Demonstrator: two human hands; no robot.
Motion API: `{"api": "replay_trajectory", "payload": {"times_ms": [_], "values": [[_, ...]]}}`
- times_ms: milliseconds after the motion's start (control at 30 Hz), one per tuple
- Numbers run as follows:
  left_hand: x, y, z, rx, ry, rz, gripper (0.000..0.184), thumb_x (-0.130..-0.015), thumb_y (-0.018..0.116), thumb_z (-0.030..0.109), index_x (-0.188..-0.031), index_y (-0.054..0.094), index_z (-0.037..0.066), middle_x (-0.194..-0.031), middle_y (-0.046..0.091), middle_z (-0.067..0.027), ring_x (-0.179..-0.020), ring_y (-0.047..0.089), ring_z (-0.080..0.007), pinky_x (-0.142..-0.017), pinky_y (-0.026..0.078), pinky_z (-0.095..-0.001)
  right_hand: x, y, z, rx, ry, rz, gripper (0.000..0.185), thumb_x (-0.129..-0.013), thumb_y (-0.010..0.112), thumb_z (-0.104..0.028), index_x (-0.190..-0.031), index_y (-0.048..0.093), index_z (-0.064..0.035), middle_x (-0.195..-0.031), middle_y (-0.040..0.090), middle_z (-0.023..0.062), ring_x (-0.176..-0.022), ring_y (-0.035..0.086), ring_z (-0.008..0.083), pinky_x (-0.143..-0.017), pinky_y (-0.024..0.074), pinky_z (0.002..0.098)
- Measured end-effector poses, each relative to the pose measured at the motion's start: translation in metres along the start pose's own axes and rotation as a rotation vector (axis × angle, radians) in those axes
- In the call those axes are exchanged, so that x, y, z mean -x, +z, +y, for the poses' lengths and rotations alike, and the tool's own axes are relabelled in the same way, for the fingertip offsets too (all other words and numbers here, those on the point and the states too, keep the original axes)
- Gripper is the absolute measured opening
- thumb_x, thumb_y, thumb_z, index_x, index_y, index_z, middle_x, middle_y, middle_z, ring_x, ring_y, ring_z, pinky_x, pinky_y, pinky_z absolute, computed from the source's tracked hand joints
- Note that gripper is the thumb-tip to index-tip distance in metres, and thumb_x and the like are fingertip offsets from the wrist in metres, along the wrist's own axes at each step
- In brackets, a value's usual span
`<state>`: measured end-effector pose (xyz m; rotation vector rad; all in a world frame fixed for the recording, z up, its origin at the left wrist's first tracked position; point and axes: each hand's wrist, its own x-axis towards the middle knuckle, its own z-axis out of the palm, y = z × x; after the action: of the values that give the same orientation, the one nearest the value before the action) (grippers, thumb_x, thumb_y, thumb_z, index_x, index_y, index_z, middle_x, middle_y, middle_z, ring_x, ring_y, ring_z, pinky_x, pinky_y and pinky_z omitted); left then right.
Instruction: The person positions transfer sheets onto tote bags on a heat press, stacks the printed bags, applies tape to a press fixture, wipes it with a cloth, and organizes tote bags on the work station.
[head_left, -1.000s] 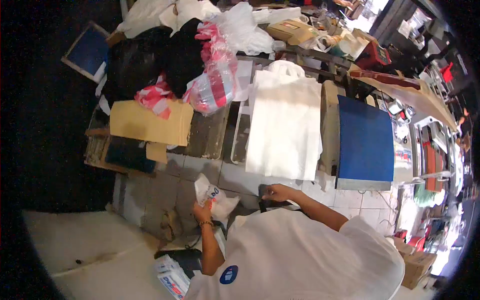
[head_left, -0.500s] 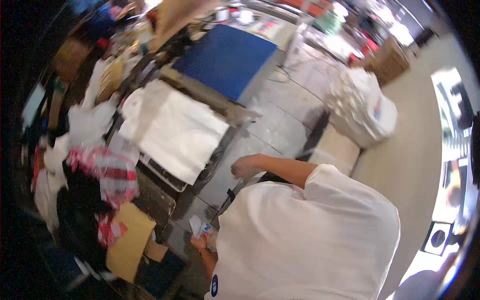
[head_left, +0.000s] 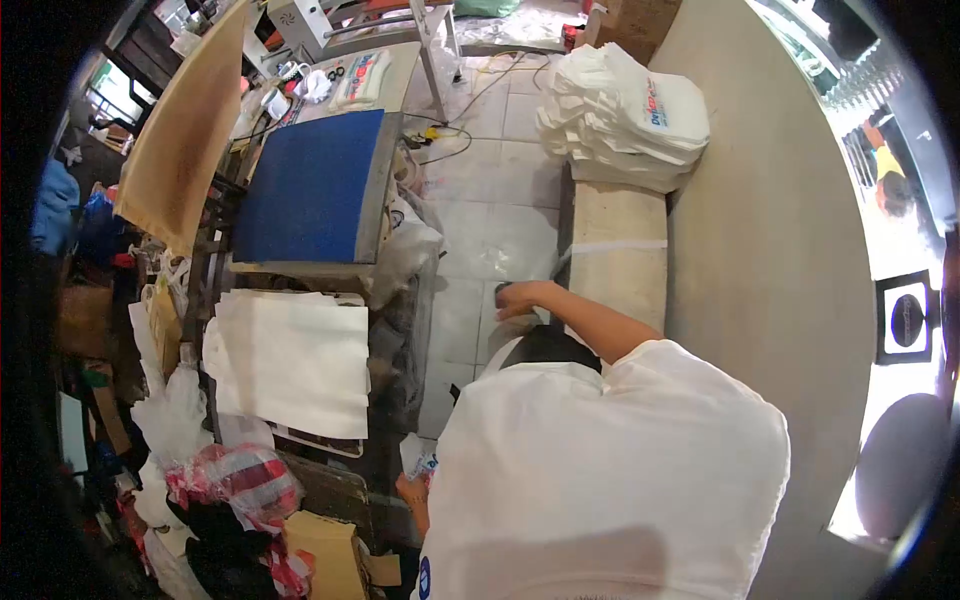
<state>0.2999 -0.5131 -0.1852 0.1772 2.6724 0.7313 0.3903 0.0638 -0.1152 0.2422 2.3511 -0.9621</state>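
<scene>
My left hand [head_left: 411, 490], low in the view beside my white shirt, is closed on a white printed bag [head_left: 416, 458], most of it hidden by the shirt. In front of my body is my right hand [head_left: 521, 299], its fingers curled around something dark and too small to name. A stack of white sheets [head_left: 290, 365] lies on the low bench to the left of my hands. Beyond it is a blue flat board [head_left: 309, 188]. A tall pile of white printed bags [head_left: 640, 118] rests on a pale ledge [head_left: 618, 290] ahead on the right.
Tiled floor [head_left: 487, 235] runs between the bench and ledge, with a cable [head_left: 468, 135] across it. A beige wall [head_left: 770, 230] stands at the right. Red-and-white plastic [head_left: 245, 485], cardboard [head_left: 325, 550] and a tilted brown panel [head_left: 190, 130] are at the left.
The view has swung to the right, bringing the bag pile, ledge and wall into sight. My left hand still holds the printed bag, now largely behind the shirt.
</scene>
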Motion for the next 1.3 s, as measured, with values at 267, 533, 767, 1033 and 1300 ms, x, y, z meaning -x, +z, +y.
{"api": "replay_trajectory", "payload": {"times_ms": [267,533,767,1033,1300], "values": [[-0.035,0.006,0.090,-0.115,-0.008,-0.076,0.039,-0.065,0.077,0.015,-0.097,0.067,-0.004,-0.090,0.068,-0.0236,-0.084,0.066,-0.0377,-0.074,0.051,-0.0442,-0.008,-0.065,0.041,-0.191,0.080,0.086,0.063,-0.085,0.061,-0.054,-0.128,0.055,-0.0084,-0.117,0.064,0.0182,-0.111,0.059,0.0337,-0.095,0.0453,0.0428],[-0.082,0.015,0.233,-0.248,0.012,-0.174,0.039,-0.064,0.078,0.020,-0.096,0.068,-0.001,-0.089,0.067,-0.0253,-0.086,0.066,-0.0410,-0.074,0.052,-0.0449,-0.008,-0.118,0.128,-0.304,0.073,0.146,0.058,-0.085,0.062,-0.049,-0.125,0.057,-0.0063,-0.114,0.065,0.0202,-0.108,0.060,0.0349,-0.091,0.0481,0.0419],[-0.119,0.016,0.328,-0.229,0.120,0.013,0.052,-0.067,0.079,0.029,-0.109,0.065,0.001,-0.102,0.067,-0.0220,-0.098,0.064,-0.0387,-0.084,0.051,-0.0426,0.008,-0.130,0.226,-0.237,0.158,0.033,0.058,-0.083,0.067,-0.048,-0.117,0.062,-0.0019,-0.110,0.066,0.0200,-0.103,0.063,0.0311,-0.087,0.0495,0.0395],[-0.071,-0.023,0.404,0.089,0.109,0.271,0.053,-0.069,0.080,0.033,-0.110,0.064,0.002,-0.103,0.068,-0.0182,-0.097,0.065,-0.0347,-0.084,0.051,-0.0402,-0.028,-0.128,0.277,-0.247,0.349,-0.328,0.050,-0.082,0.069,-0.045,-0.112,0.064,-0.0056,-0.090,0.067,0.0061,-0.083,0.063,0.0200,-0.067,0.0519,0.0364],[0.002,-0.086,0.399,0.770,-0.048,0.298,0.047,-0.066,0.085,0.008,-0.107,0.064,-0.002,-0.100,0.069,-0.0101,-0.089,0.066,-0.0157,-0.078,0.053,-0.0299,-0.128,-0.161,0.190,-0.032,0.101,-0.384,0.054,-0.086,0.065,-0.045,-0.121,0.059,-0.0037,-0.101,0.069,0.0117,-0.086,0.064,0.0188,-0.070,0.0512,0.0344]]}}
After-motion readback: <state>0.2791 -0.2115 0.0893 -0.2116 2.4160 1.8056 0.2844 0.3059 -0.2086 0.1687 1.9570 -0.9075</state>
